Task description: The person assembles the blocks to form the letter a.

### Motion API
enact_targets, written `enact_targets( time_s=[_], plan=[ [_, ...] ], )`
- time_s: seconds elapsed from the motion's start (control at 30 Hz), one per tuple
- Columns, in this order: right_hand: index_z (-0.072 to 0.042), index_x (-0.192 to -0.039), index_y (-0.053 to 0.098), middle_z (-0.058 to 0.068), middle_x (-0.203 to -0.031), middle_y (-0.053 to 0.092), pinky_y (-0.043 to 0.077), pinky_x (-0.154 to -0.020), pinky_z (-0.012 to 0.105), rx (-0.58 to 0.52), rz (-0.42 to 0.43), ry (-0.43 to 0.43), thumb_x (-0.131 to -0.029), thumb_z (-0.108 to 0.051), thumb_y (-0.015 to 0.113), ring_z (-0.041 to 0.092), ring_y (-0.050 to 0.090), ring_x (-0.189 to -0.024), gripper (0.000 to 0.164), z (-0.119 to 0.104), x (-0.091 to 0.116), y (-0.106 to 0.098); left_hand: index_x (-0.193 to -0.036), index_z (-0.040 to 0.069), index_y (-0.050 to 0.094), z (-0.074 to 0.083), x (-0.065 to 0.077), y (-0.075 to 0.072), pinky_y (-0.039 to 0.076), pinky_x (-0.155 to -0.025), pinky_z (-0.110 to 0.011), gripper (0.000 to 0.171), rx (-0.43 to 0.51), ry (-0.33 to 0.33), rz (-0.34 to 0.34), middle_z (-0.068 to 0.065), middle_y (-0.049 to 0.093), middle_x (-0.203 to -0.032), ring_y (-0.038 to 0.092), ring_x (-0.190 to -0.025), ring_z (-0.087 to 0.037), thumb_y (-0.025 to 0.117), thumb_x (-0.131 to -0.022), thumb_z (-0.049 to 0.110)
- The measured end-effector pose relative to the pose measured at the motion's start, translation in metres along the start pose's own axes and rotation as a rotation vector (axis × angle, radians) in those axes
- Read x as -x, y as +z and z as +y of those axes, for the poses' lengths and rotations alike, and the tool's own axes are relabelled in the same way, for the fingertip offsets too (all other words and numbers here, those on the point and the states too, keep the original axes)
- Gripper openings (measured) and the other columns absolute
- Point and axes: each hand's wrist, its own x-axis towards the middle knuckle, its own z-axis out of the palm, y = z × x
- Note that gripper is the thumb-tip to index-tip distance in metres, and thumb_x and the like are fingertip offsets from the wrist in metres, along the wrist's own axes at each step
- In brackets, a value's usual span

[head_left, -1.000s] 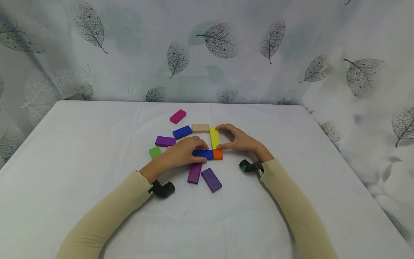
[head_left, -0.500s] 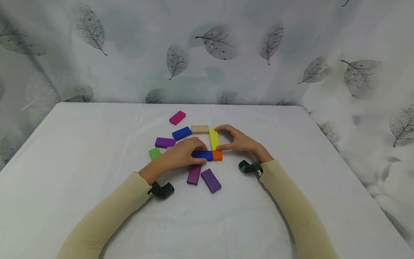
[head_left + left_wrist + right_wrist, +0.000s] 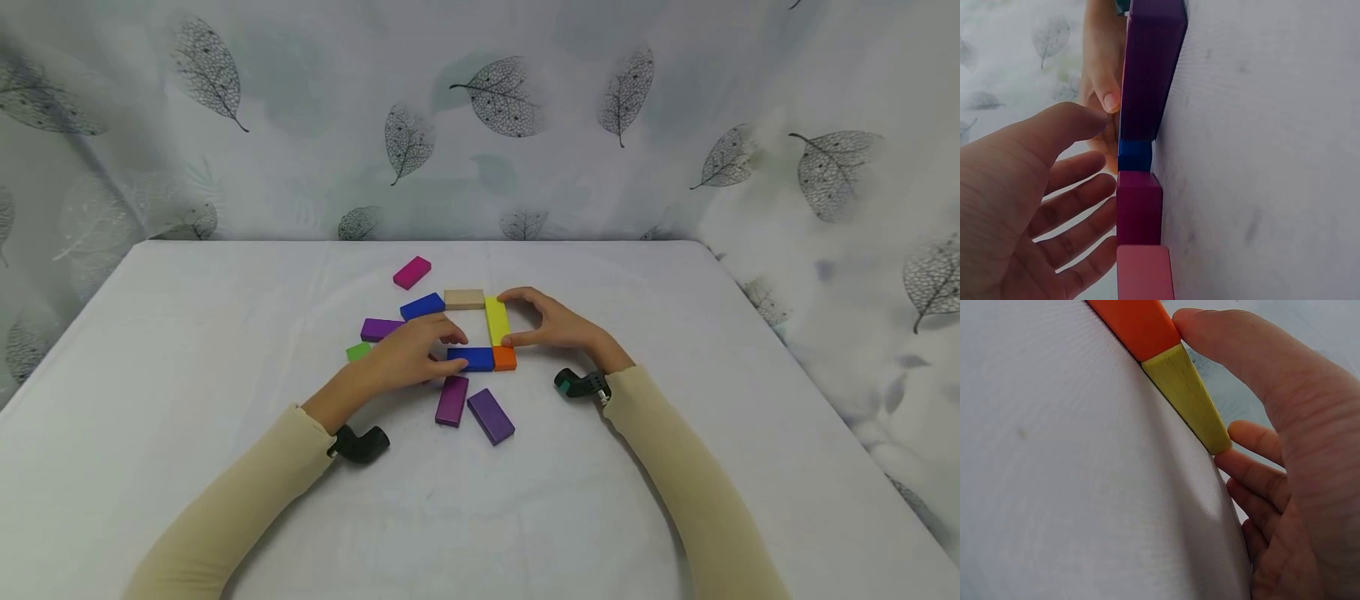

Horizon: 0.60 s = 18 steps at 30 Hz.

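My left hand [image 3: 408, 354] hovers with parted fingers at the left end of a blue wooden block [image 3: 474, 359]. Its thumb tip overlaps that end in the head view; contact cannot be told. In the left wrist view the left hand [image 3: 1041, 187] has nothing between thumb and fingers. My right hand [image 3: 558, 323] spans a yellow block [image 3: 497, 321], fingertips at its far end and thumb near an orange block [image 3: 505, 358]. The right wrist view shows that thumb on the orange block [image 3: 1141, 325] and fingers at the yellow block's end [image 3: 1194, 403]. A tan block [image 3: 464, 299] adjoins the yellow one.
Around the left hand lie a second blue block [image 3: 422, 306], a purple block [image 3: 380, 330] and a green block [image 3: 358, 352]. Nearer are a magenta-purple block [image 3: 452, 402] and a violet block [image 3: 491, 416]. A pink block [image 3: 412, 272] lies farther back on the white tablecloth [image 3: 247, 333].
My left hand has let go of the blue block and drawn back slightly to the left, its fingers spreading. The right hand and the blocks stay in place.
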Motion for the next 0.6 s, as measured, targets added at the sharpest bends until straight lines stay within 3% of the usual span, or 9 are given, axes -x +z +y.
enact_targets(
  time_s=[0.27, 0.6],
  plan=[
    [-0.014, -0.143, 0.044, 0.007, -0.153, 0.035, 0.015, -0.118, 0.049, 0.007, 0.001, 0.013, -0.082, -0.028, 0.079, 0.025, 0.025, -0.144, 0.071, -0.001, 0.0, 0.0, -0.119, 0.009, 0.066, -0.004, 0.011, -0.005, 0.049, -0.095, -0.038, 0.036, -0.016, -0.009, 0.014, -0.005, 0.065, -0.116, 0.056, -0.113, -0.021, 0.069, -0.091, 0.031],
    [-0.015, -0.143, 0.043, 0.007, -0.154, 0.033, 0.014, -0.118, 0.05, -0.005, -0.005, 0.012, -0.082, -0.027, 0.078, 0.026, 0.023, -0.144, 0.071, 0.002, -0.002, -0.001, -0.113, 0.008, 0.069, -0.007, 0.022, -0.006, 0.051, -0.091, -0.036, 0.031, -0.068, 0.076, 0.058, -0.004, 0.067, -0.109, 0.059, -0.103, -0.019, 0.071, -0.088, 0.027]
  ],
)
